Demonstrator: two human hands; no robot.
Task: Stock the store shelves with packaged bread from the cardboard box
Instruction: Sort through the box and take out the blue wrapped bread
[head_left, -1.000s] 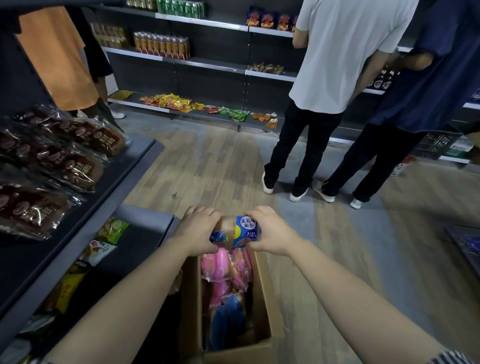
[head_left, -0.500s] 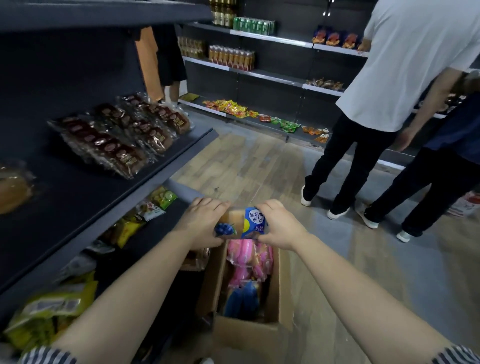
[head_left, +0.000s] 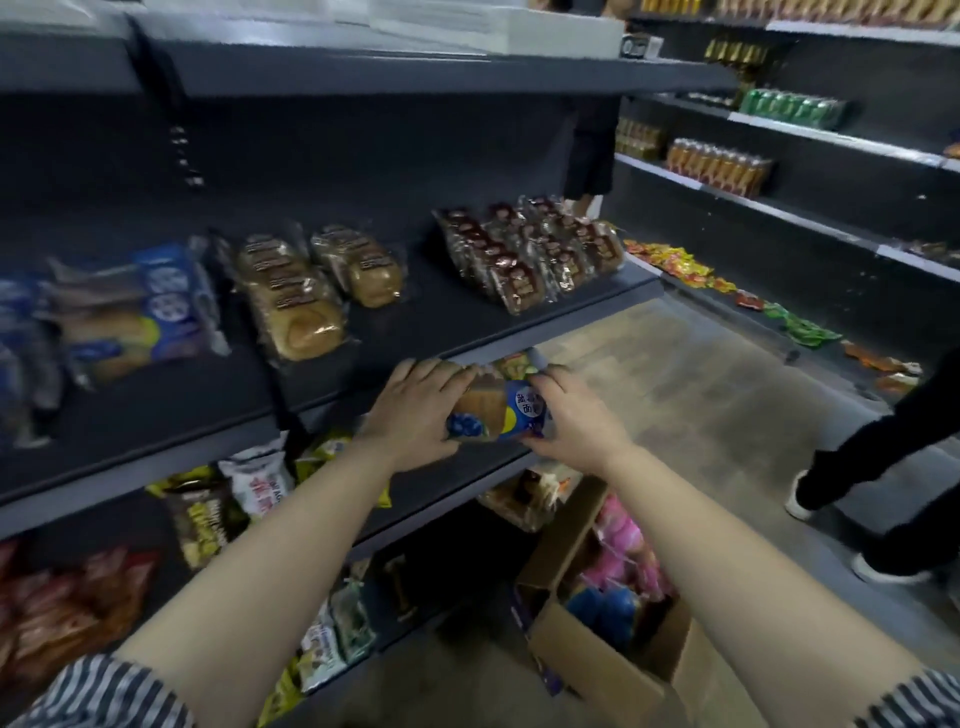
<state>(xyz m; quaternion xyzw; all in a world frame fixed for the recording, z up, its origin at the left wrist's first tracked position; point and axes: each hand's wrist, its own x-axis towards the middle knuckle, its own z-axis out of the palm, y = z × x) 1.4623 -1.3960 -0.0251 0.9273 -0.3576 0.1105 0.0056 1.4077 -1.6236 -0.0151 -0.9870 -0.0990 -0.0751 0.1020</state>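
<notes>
In front of the dark shelf (head_left: 441, 322) edge, a bread pack (head_left: 493, 413) (blue label) is gripped at both ends, left hand (head_left: 415, 410) and right hand (head_left: 574, 418) curled round it, above the cardboard box (head_left: 597, 670).

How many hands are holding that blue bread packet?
2. The left hand grips the bread packet at its left end, and the right hand grips its right end, by the dark shelf's front edge. None seems hidden.
</notes>
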